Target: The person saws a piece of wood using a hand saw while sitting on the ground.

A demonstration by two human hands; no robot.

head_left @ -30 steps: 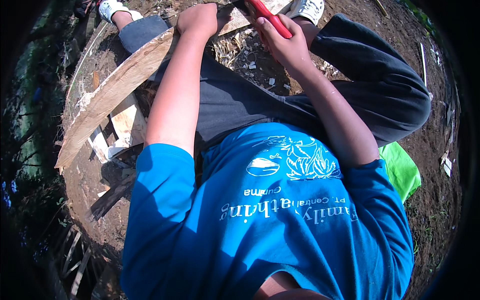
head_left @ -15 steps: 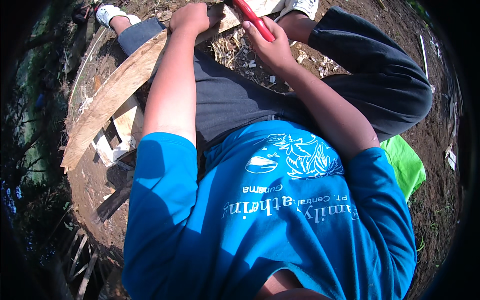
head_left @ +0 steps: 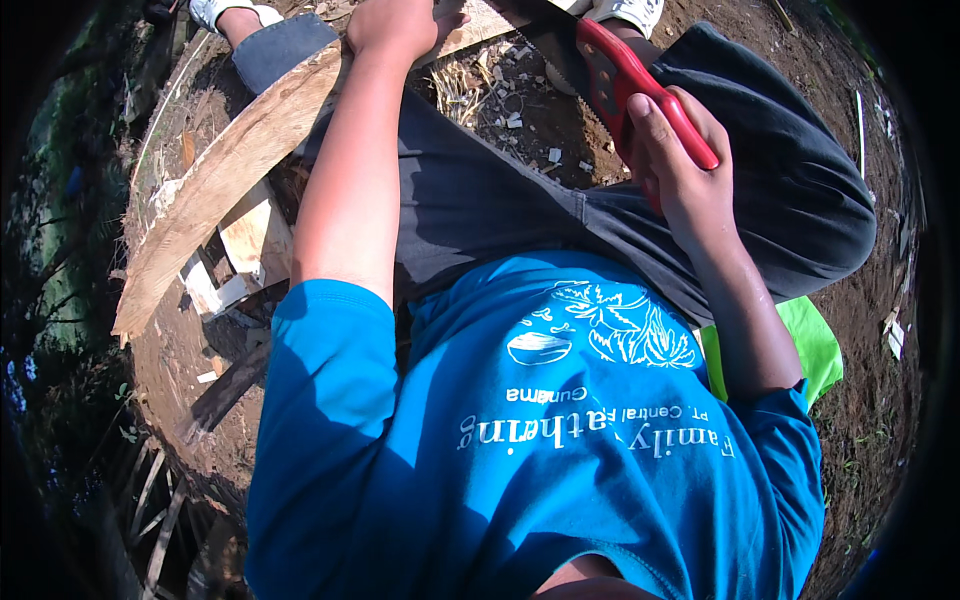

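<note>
While the right hand (head_left: 685,165) wraps round the red-handled saw (head_left: 632,72), upper right of frame, and the left hand (head_left: 393,30) bears on the plank (head_left: 235,175), upper left, how tightly I can't tell, I'd favour long, straight strokes, left fingers well clear.
</note>
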